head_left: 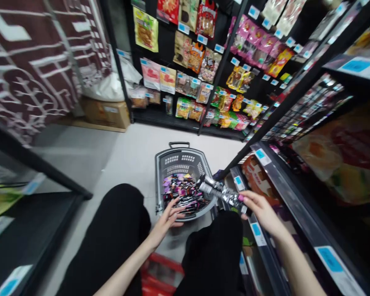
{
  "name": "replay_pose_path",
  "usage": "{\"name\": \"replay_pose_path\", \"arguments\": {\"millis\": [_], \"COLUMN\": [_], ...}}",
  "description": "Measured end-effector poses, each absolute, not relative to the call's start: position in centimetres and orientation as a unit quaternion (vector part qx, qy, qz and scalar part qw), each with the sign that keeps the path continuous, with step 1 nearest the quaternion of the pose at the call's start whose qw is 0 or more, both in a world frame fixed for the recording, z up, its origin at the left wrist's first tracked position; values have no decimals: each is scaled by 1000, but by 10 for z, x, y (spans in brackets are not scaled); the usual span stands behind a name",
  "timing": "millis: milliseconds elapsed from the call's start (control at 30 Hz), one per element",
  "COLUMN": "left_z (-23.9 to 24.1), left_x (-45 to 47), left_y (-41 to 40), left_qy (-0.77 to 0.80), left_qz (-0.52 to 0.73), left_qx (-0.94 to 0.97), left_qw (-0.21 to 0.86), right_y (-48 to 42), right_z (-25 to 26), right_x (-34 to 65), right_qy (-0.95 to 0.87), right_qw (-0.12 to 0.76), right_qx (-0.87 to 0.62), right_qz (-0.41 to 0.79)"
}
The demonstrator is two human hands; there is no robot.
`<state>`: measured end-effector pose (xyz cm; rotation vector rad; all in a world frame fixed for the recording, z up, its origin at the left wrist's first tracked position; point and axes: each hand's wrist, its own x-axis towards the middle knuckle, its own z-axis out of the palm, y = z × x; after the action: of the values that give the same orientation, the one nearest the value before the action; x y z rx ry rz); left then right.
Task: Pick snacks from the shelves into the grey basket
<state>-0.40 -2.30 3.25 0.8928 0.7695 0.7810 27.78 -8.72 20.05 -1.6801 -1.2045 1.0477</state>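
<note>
A grey plastic shopping basket (165, 166) stands on the floor between my knees, filled with several small wrapped snack packets (181, 191). My left hand (169, 216) rests at the basket's near rim, fingers spread over the packets and holding nothing. My right hand (260, 207) is closed on one end of a silvery strip of joined packets (220, 191), which stretches from the hand back over the basket's right rim.
Black shelving (283, 181) with blue price tags runs along my right, holding snack bags. Hanging snack packs (203, 61) fill the rack ahead. A cardboard box (106, 113) sits on the floor at the back left. A red basket (162, 273) lies under my legs.
</note>
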Motion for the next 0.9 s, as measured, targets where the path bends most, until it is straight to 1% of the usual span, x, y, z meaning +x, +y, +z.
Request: {"name": "replay_pose_path", "arguments": {"millis": [67, 133, 167, 233, 333, 433, 567, 800, 900], "left_z": [38, 37, 35, 29, 20, 16, 18, 21, 20], "left_x": [-6, -8, -9, -9, -8, -7, -6, -4, -5], "left_y": [-26, -26, -25, -24, -22, -21, -21, -21, -20], "left_qy": [296, 300, 324, 386, 440, 448, 465, 495, 502], "left_qz": [364, 347, 337, 327, 328, 343, 355, 359, 362], "left_qx": [364, 360, 369, 384, 389, 411, 426, 407, 391], "left_qw": [805, 813, 804, 773, 740, 716, 691, 679, 681], "right_y": [-89, -88, -87, -86, -87, -91, -94, -96, -96], "right_z": [159, 118, 99, 66, 34, 21, 21, 26, 22], "right_x": [248, 230, 224, 217, 211, 207, 206, 207, 209], "right_qy": [-464, -450, -436, -388, -315, -316, -342, -353, -358], "right_qw": [356, 329, 335, 381, 475, 511, 505, 498, 509], "right_qx": [-618, -595, -592, -601, -619, -623, -620, -604, -591], "right_qz": [525, 579, 589, 586, 541, 501, 493, 512, 513]}}
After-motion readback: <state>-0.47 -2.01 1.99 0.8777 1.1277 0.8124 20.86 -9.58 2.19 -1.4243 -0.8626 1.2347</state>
